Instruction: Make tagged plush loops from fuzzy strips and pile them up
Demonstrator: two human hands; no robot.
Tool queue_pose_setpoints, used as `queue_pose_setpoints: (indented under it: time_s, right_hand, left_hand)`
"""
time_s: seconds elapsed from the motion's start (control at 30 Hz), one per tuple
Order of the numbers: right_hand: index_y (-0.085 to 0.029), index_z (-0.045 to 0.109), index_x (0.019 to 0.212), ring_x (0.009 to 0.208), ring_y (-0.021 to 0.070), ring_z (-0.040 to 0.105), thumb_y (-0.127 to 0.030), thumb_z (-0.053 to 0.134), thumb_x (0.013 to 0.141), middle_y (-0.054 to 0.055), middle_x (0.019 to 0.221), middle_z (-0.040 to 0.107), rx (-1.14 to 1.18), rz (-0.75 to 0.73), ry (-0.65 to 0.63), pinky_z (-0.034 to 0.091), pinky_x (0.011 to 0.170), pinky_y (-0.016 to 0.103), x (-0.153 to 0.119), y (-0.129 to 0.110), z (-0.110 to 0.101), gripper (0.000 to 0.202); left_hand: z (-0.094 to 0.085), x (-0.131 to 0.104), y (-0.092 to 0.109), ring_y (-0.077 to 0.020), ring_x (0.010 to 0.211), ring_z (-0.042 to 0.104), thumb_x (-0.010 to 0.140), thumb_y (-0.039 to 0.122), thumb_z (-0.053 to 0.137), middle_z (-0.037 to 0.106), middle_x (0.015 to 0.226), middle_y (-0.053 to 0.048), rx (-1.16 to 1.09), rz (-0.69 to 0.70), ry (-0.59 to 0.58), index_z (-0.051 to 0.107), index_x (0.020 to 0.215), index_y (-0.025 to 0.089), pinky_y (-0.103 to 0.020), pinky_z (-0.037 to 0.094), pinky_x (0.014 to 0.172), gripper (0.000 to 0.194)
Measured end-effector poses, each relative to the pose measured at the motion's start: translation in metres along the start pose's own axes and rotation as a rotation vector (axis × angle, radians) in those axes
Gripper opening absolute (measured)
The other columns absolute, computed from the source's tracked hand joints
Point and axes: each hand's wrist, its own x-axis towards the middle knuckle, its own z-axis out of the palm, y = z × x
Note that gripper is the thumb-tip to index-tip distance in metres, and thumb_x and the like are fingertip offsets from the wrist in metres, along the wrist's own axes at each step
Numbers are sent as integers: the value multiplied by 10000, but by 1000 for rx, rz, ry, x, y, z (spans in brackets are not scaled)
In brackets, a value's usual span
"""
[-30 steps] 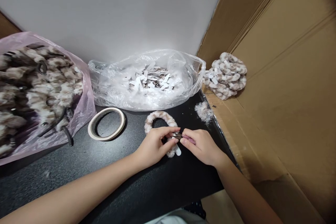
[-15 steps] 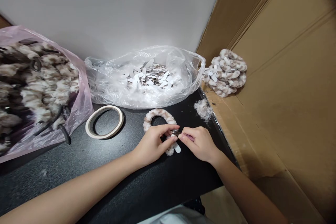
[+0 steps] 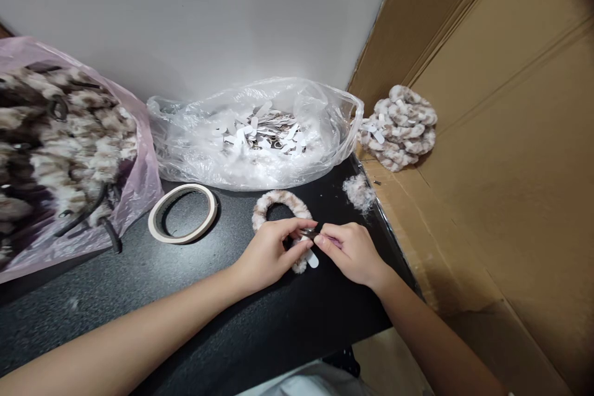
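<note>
A fluffy beige-and-white ring (image 3: 284,198) lies on the dark table, its near side pinched between the thumb and fingers of my left hand (image 3: 273,249). From under those fingertips a white tag (image 3: 312,259) with a rounded end sticks out. My right hand (image 3: 353,252) is closed around small pliers (image 3: 309,233) with a purplish handle. Their metal jaws meet the ring at my left fingertips; what exactly sits between the jaws is hidden.
Left of the hands lies a roll of tape (image 3: 156,232). Behind are a clear plastic bag (image 3: 195,158) of white-tagged metal pieces and a pink bag (image 3: 147,167) of fluffy pieces. At right are loose fluff (image 3: 359,192), a fluffy bundle (image 3: 403,129) and cardboard (image 3: 501,154).
Both hands keep almost the same pose, with the pliers still at the ring. The whole view has shifted very slightly.
</note>
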Motion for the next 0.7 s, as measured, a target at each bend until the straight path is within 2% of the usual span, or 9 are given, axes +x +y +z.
queue_pose_setpoints:
  time_s: [0.33, 0.7]
  right_hand:
    - [-183, 419, 554, 475, 86, 368, -436, 447, 932, -45, 502, 380, 61, 20, 29, 216, 520, 241, -2, 1, 3, 455]
    - [-186, 377, 611, 492, 77, 371, -417, 489, 909, -58, 530, 407, 71, 19, -20, 206, 529, 223, -1, 1, -1, 394]
  left_hand:
    - [-1, -1, 1, -135, 699, 630, 860, 222, 610, 706, 816, -15, 10, 15, -4, 660, 1142, 189, -229, 499, 673, 288]
    - [-1, -1, 1, -137, 713, 638, 858, 213, 599, 710, 830, -23, -6, 14, 6, 658, 1131, 178, -230, 502, 675, 282]
